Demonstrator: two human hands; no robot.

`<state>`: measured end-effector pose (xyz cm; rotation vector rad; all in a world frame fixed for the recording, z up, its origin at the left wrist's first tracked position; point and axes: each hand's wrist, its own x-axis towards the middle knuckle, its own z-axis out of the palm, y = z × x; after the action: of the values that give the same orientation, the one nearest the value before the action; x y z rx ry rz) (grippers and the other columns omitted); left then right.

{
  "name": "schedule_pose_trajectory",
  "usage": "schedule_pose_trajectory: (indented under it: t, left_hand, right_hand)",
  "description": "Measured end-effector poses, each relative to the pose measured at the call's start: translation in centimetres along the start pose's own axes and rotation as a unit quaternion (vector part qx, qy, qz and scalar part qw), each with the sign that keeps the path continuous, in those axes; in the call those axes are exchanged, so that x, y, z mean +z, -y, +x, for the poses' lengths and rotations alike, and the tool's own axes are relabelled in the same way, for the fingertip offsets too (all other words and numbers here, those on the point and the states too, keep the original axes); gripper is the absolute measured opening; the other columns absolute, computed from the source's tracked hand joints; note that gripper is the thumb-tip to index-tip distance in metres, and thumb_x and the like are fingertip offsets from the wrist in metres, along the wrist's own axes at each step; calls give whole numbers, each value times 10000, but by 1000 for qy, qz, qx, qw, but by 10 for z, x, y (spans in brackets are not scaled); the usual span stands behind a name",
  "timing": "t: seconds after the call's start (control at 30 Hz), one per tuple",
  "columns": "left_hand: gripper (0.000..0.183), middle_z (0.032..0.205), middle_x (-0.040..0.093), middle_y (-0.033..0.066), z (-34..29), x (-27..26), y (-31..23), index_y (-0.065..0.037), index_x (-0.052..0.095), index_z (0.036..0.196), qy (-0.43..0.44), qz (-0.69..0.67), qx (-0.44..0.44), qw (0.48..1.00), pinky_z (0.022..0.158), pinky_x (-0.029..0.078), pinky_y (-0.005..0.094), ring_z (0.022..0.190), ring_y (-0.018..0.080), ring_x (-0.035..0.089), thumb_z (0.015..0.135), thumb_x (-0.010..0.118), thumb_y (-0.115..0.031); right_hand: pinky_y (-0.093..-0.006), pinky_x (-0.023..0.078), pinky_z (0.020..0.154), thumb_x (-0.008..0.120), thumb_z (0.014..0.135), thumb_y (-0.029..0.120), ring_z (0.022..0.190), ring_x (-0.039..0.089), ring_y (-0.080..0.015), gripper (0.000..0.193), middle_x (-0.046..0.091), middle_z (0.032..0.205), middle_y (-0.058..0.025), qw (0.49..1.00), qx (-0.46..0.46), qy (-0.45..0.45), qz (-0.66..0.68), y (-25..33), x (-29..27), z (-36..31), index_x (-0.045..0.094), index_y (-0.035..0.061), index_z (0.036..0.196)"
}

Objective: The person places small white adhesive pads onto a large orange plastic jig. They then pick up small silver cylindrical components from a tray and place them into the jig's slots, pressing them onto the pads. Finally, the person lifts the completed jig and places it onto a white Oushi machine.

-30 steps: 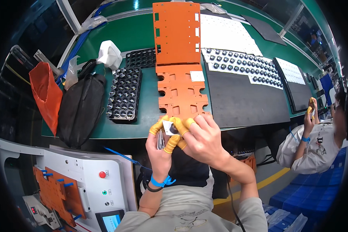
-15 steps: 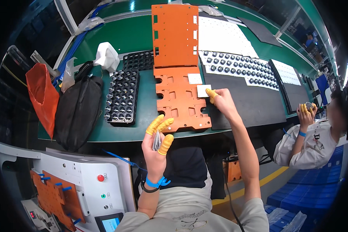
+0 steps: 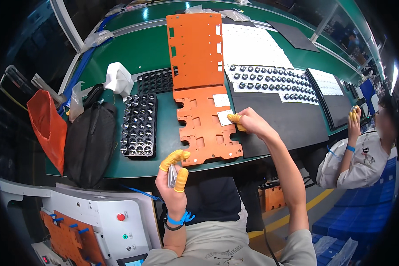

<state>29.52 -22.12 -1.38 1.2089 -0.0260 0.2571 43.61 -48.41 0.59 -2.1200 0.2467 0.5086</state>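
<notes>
An orange fixture lies unfolded on the bench, its recessed half near me and its flat half beyond. My right hand, in yellow finger cots, pinches a small white square plate at its right side. That plate is slightly turned and sits over the recessed half's right side. Just beyond it, a similar white plate rests on the fixture. Near the bench's front edge, my left hand holds a bunch of thin metallic-looking plates between its yellow-covered thumb and fingers.
Left of the fixture stands a black tray of round parts, near a black bag and an orange pouch. White sheets with rows of black knobs lie right, beside a black mat. A co-worker sits at right.
The white plate in my right hand has shifted left and a little nearer over the fixture, and has turned. My left hand's fingers have curled closer around the bunch of plates. The view has shifted slightly.
</notes>
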Motion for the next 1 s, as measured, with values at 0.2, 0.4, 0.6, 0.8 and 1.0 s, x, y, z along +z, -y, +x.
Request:
schedule_pose_trajectory:
  t: [0.2,0.4,0.6,0.8,1.0]
  left_hand:
    - [443,1127,687,116,3,-4,5,44,599,1266,-10,-8,8,1000,1000,438,319,1040,164,611,961,703,-260]
    - [431,990,651,97,6,-7,7,34,593,1280,11,-105,-28,994,664,377,262,752,81,478,992,622,-286]
    - [389,976,598,48,9,-21,9,13,587,1283,18,-219,-85,972,623,333,253,658,85,386,1054,480,-283]
    - [543,911,501,28,12,-20,-4,-6,426,1487,-21,-307,-154,939,626,329,257,687,120,392,1000,536,-220]
    - [659,973,497,101,14,-28,-12,17,397,1477,-36,-481,-251,839,740,363,327,800,207,421,872,585,-165]
  right_hand:
    - [-309,396,570,616,991,302,618,477,-86,407,588,676,-34,999,-23,-21,42,4,11,-11,735,-78,904]
    - [-295,301,479,597,989,274,530,439,-100,334,503,610,10,999,29,29,33,2,-1,2,663,-3,815]
    - [-322,421,547,656,948,357,581,458,-141,418,509,627,-15,997,50,50,3,8,-10,9,582,35,692]
    - [-349,457,577,707,888,344,595,500,-160,395,541,621,-43,997,50,46,-39,15,-16,15,643,-7,718]
    - [-354,497,550,725,859,195,591,632,-202,261,637,624,-104,976,-29,-102,-189,38,-3,-12,733,-64,887]
